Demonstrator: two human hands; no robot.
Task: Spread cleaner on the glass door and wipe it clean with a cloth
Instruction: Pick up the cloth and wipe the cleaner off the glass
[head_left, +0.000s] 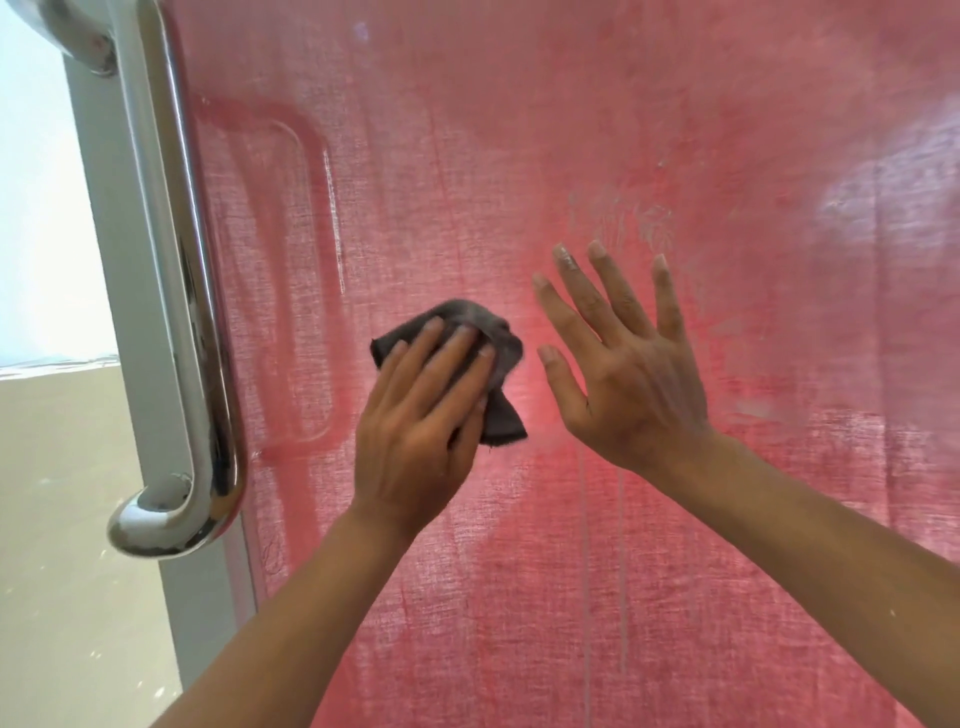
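The glass door (545, 130) fills most of the view, with red fabric showing behind the pane. My left hand (421, 415) presses a dark grey cloth (501, 410) flat against the glass near the middle, its fingers straight over the cloth. Just to the right, my right hand (618, 358) lies flat on the glass with its fingers spread, holding nothing. Whitish smears of cleaner (623, 218) mark the glass above the right hand, and thin drip lines run down below it.
A polished steel pull handle (176, 291) runs down the door's left edge, mounted on the grey door frame (114, 270). Left of the frame are a bright opening and a beige floor (62, 519).
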